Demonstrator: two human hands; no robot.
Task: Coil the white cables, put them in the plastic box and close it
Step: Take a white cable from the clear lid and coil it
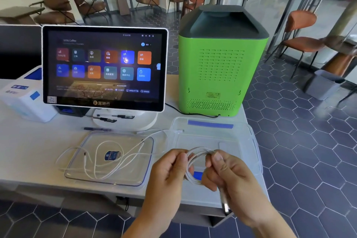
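Both hands hold a white cable coil above the open plastic box.

The left hand (170, 170) and right hand (229, 174) each pinch one side of the coiled white cable (195, 162), its metal plug hanging below the right hand, over the clear plastic box (243, 141) (blue latch at its far edge). Loose white cables (108, 160) sprawl across the lid (85, 176), lying flat just left of the box, before the touchscreen (104, 67) and green machine (220, 71).

On the touchscreen monitor (105, 67), "SOTA Coffee" can be read at the upper left, though blurred. Chinese characters, possibly "客如云", are printed on its lower bezel. Tile captions are too small to be read, as is the green machine's (218, 75) sticker.
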